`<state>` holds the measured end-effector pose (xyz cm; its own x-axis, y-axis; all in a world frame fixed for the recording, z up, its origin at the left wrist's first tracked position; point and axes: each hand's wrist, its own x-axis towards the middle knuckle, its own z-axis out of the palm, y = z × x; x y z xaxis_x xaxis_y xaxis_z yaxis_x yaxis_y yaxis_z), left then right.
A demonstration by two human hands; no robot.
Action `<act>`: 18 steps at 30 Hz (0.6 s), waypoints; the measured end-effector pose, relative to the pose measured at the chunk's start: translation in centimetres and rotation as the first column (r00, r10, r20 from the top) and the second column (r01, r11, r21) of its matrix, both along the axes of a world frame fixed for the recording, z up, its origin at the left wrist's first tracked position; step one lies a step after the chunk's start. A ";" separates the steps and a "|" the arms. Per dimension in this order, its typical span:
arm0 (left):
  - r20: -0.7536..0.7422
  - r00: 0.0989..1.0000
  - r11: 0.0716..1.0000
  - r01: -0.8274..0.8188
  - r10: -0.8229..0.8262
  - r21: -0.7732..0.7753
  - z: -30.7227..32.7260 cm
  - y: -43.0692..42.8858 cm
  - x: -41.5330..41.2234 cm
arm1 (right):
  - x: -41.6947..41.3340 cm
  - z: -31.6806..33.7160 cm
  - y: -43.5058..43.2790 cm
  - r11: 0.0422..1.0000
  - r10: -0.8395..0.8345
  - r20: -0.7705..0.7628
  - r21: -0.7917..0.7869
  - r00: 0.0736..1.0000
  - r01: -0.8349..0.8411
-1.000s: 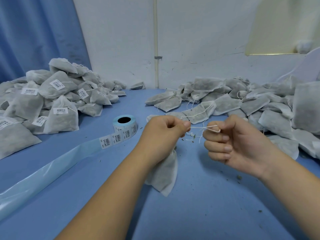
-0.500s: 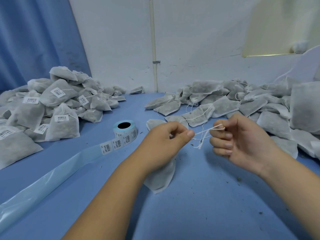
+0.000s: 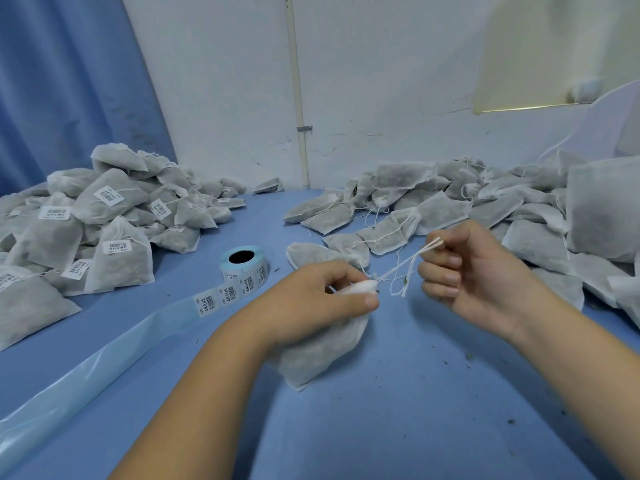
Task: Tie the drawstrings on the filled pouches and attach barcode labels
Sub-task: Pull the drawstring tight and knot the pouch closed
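Head view — 1 pouch, neck pinched by left hand; right hand grips drawstring taut. Step: tying. Next — knot, then label fr. roll.

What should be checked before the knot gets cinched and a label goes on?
1. Neck of the grey mesh pouch gathered and pinched in the left hand: ok.
2. White drawstring gripped by the right hand, running taut to the neck: ok.
3. Knot formed: cannot tell, loose ends hang tangled.
4. Pale blue roll of barcode labels close by, strip unrolled: ok.
5. Label on this pouch: not ok, none visible.
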<state>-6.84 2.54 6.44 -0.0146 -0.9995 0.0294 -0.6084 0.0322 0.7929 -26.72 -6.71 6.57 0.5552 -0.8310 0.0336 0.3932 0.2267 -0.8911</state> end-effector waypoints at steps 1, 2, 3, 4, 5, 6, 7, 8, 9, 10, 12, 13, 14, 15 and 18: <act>-0.002 0.999 0.999 0.032 -0.032 0.032 0.1 0.1 0.2 | -0.1 0.0 -0.3 0.999 -0.042 0.013 0.023 0.999 0.041; 0.003 0.999 0.997 0.050 -0.051 0.061 0.1 0.2 0.3 | -0.3 0.0 -0.6 0.996 -0.085 0.026 0.045 0.996 0.083; 0.011 0.998 0.995 0.054 -0.055 0.081 0.1 0.2 0.3 | -0.4 -0.1 -0.8 0.991 -0.124 0.032 0.057 0.992 0.123; 0.020 0.999 0.995 0.045 -0.047 0.089 0.0 0.2 0.2 | -0.5 -0.1 -1.0 0.986 -0.158 0.036 0.058 0.987 0.156; 0.033 0.999 0.996 0.021 -0.024 0.087 -0.1 0.1 0.1 | -0.6 -0.1 -1.1 0.981 -0.188 0.041 0.051 0.981 0.185; 0.053 0.998 0.997 -0.018 0.014 0.075 -0.2 0.0 0.0 | -0.6 -0.1 -1.2 0.976 -0.218 0.039 0.027 0.975 0.217; 0.077 0.995 0.997 -0.061 0.057 0.056 -0.4 -0.2 -0.1 | -0.5 -0.2 -1.1 0.968 -0.252 0.031 -0.015 0.967 0.252; 0.093 0.991 0.994 -0.101 0.097 0.033 -0.6 -0.4 -0.2 | -0.5 -0.2 -1.0 0.955 -0.285 0.014 -0.080 0.959 0.285; 0.100 0.986 0.991 -0.132 0.130 0.012 -0.8 -0.5 -0.4 | -0.4 -0.2 -0.7 0.934 -0.323 -0.018 -0.169 0.946 0.315; 0.098 0.982 0.987 -0.161 0.162 -0.009 -0.9 -0.7 -0.5 | -0.2 -0.1 -0.4 0.903 -0.360 -0.065 -0.276 0.931 0.330; 0.064 0.972 0.973 -0.224 0.228 -0.062 -1.2 -1.0 -0.9 | 0.2 0.0 0.6 0.831 -0.412 -0.151 -0.467 0.898 0.303; 0.038 0.965 0.963 -0.254 0.259 -0.093 -1.4 -1.2 -1.0 | 0.4 -0.1 1.1 0.803 -0.424 -0.178 -0.527 0.888 0.278; 0.020 0.958 0.951 -0.282 0.287 -0.127 -1.5 -1.4 -1.1 | 0.6 -0.2 1.6 0.775 -0.428 -0.200 -0.584 0.881 0.244; 0.011 0.951 0.938 -0.303 0.309 -0.165 -1.6 -1.5 -1.3 | 0.8 -0.4 2.1 0.738 -0.426 -0.221 -0.646 0.877 0.195; -0.041 0.933 0.898 -0.355 0.357 -0.258 -1.8 -1.6 -1.7 | 1.5 -1.0 3.4 0.555 -0.455 -0.271 -0.831 0.848 0.032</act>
